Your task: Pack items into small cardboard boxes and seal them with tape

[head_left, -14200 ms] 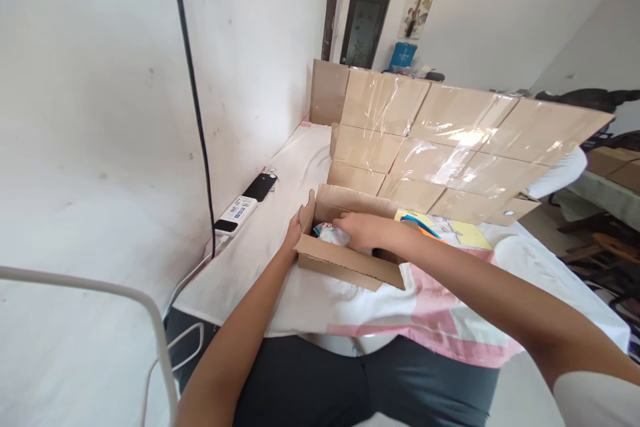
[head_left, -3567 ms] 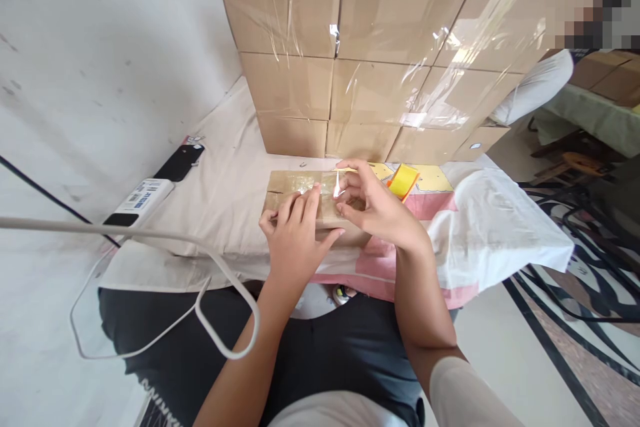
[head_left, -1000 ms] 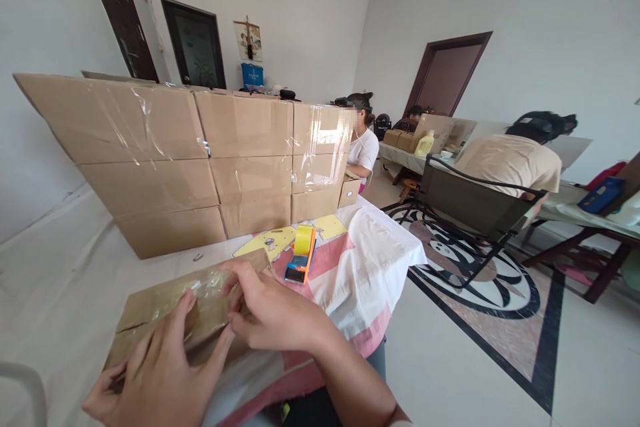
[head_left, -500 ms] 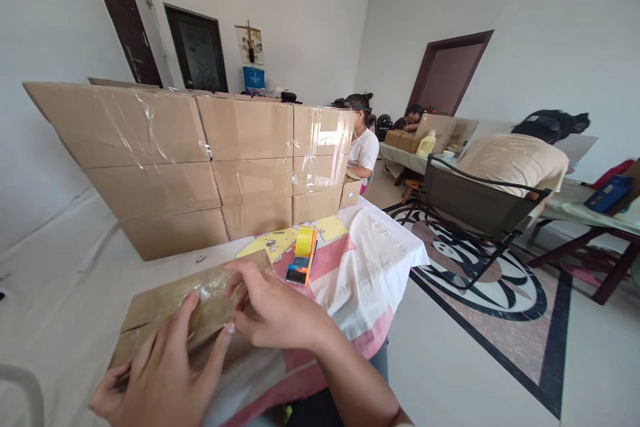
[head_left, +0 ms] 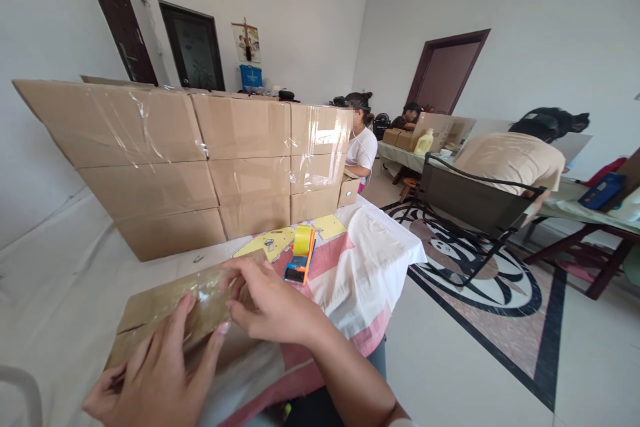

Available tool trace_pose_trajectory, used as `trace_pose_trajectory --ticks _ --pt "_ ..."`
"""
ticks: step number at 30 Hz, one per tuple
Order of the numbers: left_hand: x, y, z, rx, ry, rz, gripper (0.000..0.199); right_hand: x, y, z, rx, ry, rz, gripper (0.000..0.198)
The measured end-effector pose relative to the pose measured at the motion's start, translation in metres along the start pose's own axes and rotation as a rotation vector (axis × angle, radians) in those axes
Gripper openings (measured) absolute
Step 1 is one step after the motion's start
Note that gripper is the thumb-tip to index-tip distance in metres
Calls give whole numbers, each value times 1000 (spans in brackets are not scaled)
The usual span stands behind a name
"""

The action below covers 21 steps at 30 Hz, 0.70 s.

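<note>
A flat brown cardboard box (head_left: 165,301) with shiny clear packing tape (head_left: 203,293) across its top lies on the table right before me. My left hand (head_left: 165,363) holds the box's near side, fingers spread over the top and the thumb along the front edge. At the box's right end, my right hand (head_left: 263,300) has its fingers bent over the taped edge, with the thumb lower down; the fingertips are partly hidden. Just beyond my right hand lies an orange and blue tape dispenser (head_left: 296,271) with a yellow roll.
Stacked taped cartons (head_left: 250,177) form a wall across the back of the table. A pink, white and yellow cloth (head_left: 360,260) drapes over the right edge. One person (head_left: 363,143) sits behind the cartons; another bends forward in a folding chair (head_left: 465,203) to the right.
My right thumb has drawn slightly away from my left thumb. The view has shifted a little; the box and tape dispenser stay in place.
</note>
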State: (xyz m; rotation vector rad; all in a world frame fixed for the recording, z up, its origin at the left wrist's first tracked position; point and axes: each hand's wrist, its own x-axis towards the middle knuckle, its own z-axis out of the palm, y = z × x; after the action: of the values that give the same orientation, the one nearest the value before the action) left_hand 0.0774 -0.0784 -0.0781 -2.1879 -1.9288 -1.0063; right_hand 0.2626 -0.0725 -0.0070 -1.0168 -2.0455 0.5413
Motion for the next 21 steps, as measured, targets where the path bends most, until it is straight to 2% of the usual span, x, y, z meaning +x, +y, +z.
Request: trace_pose_trajectory --ticks 5,13,17,21 --pt "1 -1 -3 32 -74 -6 62 5 2 1 3 87 -9 31" --pt "1 16 -11 51 -21 -39 65 18 16 -1 39 191 -51 10" --pt "-1 15 -11 45 -35 -22 63 28 22 -1 73 221 -109 4" --pt "-2 11 -9 41 -67 -26 59 40 24 2 80 188 -147 4"
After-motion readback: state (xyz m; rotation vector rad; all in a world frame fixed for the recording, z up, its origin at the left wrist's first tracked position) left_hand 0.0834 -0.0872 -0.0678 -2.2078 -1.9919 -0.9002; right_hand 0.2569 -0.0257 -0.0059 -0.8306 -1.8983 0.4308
